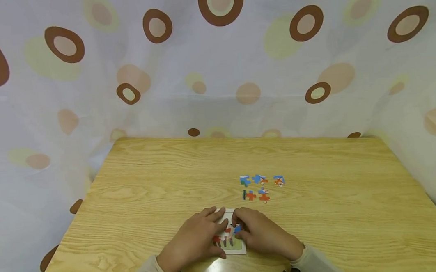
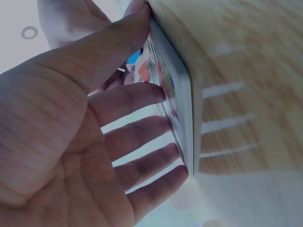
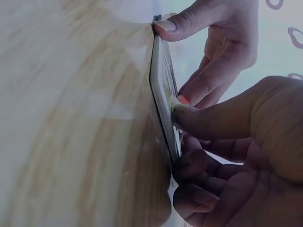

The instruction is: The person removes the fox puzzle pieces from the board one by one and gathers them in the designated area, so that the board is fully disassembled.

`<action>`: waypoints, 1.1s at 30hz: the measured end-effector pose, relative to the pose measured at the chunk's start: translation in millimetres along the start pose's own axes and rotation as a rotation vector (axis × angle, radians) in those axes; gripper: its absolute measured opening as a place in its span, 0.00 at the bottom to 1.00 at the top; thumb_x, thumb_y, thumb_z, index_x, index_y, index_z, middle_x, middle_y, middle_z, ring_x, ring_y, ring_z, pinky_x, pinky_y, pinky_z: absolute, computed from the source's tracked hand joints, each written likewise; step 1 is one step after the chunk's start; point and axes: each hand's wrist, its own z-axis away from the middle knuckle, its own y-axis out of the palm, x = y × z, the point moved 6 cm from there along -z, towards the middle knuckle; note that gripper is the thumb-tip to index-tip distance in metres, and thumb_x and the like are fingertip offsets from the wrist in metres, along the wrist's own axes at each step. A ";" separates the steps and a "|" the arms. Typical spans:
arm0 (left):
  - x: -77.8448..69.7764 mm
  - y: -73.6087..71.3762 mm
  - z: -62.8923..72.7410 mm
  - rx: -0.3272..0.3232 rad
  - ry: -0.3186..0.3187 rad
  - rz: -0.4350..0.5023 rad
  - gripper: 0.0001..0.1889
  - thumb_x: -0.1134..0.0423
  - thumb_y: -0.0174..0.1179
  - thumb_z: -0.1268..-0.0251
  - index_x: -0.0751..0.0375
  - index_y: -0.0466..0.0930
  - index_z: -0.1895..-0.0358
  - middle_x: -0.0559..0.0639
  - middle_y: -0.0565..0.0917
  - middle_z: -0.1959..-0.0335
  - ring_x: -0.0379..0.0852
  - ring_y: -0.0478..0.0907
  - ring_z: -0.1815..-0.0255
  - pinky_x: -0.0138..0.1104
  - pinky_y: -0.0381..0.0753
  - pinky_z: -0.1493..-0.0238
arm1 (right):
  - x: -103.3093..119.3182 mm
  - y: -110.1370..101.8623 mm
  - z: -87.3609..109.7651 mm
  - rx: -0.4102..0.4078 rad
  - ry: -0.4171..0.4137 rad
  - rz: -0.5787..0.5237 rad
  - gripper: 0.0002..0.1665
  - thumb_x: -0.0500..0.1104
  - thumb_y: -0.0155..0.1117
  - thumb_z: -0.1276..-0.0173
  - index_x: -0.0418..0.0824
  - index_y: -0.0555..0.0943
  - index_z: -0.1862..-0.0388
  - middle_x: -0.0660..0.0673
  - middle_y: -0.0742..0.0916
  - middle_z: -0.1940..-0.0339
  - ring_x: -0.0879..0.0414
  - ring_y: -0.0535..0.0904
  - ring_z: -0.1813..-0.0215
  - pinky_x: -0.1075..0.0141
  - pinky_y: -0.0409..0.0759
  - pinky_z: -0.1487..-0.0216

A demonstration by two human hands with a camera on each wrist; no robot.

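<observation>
A small puzzle board [image 1: 228, 214] with a white border lies flat at the near side of the table. My left hand [image 1: 197, 237] is spread across its left part, fingers fairly straight, thumb at the near edge. In the left wrist view those fingertips [image 2: 176, 150] rest along the board. At the board's right side, my right hand [image 1: 261, 232] pinches a blue puzzle piece [image 1: 237, 228] between thumb and fingers, low over the picture. Red and green printed parts show between the hands; the rest of the board is hidden under them.
Several loose puzzle pieces [image 1: 264, 195] lie in two rough rows beyond the board, slightly to the right. The wooden table [image 1: 150, 180] is bordered at the back and sides by a hanging cloth [image 1: 214, 62] with brown and beige ovals.
</observation>
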 end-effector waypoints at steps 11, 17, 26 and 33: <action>1.2 1.0 -1.6 0.001 0.005 0.020 0.41 0.37 0.77 0.54 0.54 0.84 0.35 0.57 0.75 0.28 0.59 0.74 0.29 0.47 0.76 0.33 | -14.3 -28.6 0.9 -0.058 -0.001 -0.107 0.09 0.39 0.69 0.27 0.44 0.76 0.64 0.55 0.77 0.74 0.65 0.68 0.74 0.70 0.69 0.72; 2.5 1.6 -0.1 0.002 0.011 0.025 0.42 0.37 0.76 0.54 0.55 0.83 0.34 0.58 0.75 0.28 0.59 0.73 0.29 0.48 0.76 0.33 | -44.3 -63.3 3.7 -0.176 0.068 -0.034 0.08 0.35 0.68 0.28 0.42 0.77 0.64 0.52 0.80 0.70 0.62 0.71 0.74 0.67 0.72 0.72; 2.8 3.1 1.2 0.010 0.018 0.030 0.42 0.37 0.76 0.53 0.55 0.82 0.34 0.58 0.74 0.27 0.59 0.73 0.28 0.48 0.75 0.32 | -86.0 -104.8 24.1 -0.261 0.217 0.030 0.08 0.37 0.69 0.28 0.40 0.77 0.64 0.48 0.80 0.68 0.56 0.72 0.70 0.63 0.71 0.68; 2.5 1.5 1.1 0.010 0.021 0.031 0.42 0.37 0.76 0.52 0.55 0.82 0.33 0.58 0.74 0.27 0.59 0.72 0.28 0.47 0.75 0.31 | -98.7 -107.3 25.8 -0.183 0.288 0.055 0.06 0.34 0.69 0.29 0.38 0.79 0.64 0.48 0.81 0.69 0.54 0.73 0.68 0.60 0.74 0.66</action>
